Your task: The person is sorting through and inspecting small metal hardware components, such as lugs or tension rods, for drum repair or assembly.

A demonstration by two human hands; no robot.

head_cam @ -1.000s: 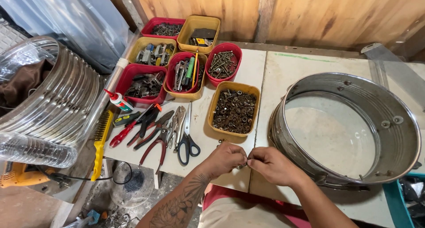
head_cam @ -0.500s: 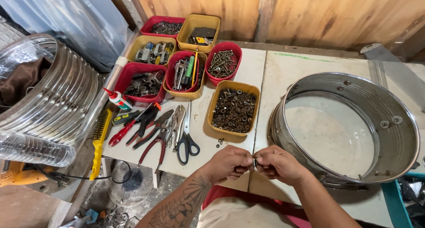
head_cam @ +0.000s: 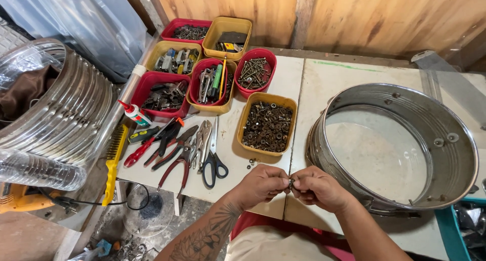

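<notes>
Steel fastener (head_cam: 291, 182) pinched between your left hand (head_cam: 263, 184) and right hand (head_cam: 316, 187) fingers could slip off the bench (head_cam: 324, 84) edge at six o'clock.

A small metal part (head_cam: 291, 182) sits pinched between the left hand (head_cam: 263, 184) and right hand (head_cam: 316, 188), all but hidden by the fingertips — too small to tell its kind. Both forearms run off the bottom edge. The metal ring (head_cam: 445, 154) hides the tabletop behind its near wall, and a teal bin (head_cam: 450, 235) is cut off at the lower right corner. At left, a ribbed drum (head_cam: 66, 114) and an orange power tool (head_cam: 15, 197) are clipped by the frame — the contents of the far trays (head_cam: 190, 32) are too small to make out.
</notes>
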